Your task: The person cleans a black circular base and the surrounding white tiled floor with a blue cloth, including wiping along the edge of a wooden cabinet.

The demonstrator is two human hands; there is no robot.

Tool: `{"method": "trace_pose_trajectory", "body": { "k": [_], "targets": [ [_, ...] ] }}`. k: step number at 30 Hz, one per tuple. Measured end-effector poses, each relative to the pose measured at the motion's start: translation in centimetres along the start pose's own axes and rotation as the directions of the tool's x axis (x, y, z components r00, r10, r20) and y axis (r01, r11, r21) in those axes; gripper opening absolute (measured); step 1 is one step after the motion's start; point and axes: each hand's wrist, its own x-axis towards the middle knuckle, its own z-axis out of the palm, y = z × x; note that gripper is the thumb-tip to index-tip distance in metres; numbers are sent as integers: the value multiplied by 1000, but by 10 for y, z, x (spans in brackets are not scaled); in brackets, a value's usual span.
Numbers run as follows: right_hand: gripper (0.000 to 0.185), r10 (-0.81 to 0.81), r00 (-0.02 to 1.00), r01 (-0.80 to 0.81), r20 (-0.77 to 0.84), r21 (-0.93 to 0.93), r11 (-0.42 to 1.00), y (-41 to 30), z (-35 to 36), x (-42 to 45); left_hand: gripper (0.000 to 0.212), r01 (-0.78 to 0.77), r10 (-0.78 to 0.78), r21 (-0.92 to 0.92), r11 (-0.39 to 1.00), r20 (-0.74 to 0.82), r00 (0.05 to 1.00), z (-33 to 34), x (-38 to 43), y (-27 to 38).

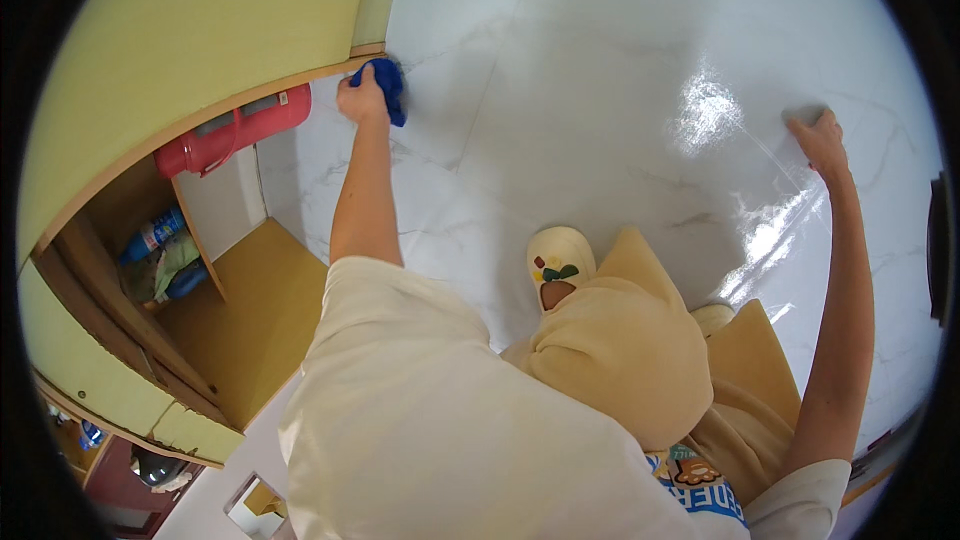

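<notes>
My left hand [363, 99] grips a blue cloth [388, 90] at the wooden edge of the yellow-green cabinet [225, 22], near its far corner. Part of the cloth hangs beside my fingers over the tiled floor. On the other side, my right hand [821, 141] is low over the glossy floor [585, 90], its fingers bent and pointing away from me. A dark patch lies at the fingertips; whether it is a shadow or a held thing cannot be told.
A red vacuum flask [240, 131] lies under the cabinet's edge. Blue bottles [157, 234] and a pale green cloth [176, 262] are in the open compartment beside the wooden panel [255, 315]. A cream clog [561, 262] is on my foot.
</notes>
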Motion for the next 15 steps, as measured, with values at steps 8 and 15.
{"method": "trace_pose_trajectory", "body": {
  "k": [8, 15],
  "targets": [
    [84, 44, 998, -43, 35, -36, 998, 2, -8, -4, 31, 29, -13, -323, 946, 54, 998, -48, 12, 22],
    [85, 1, 997, 2, 71, -43, 999, 4, -2, 4, 40, 20, -19, 67, 998, -14, 1000, -4, -10, 17]
  ]
}}
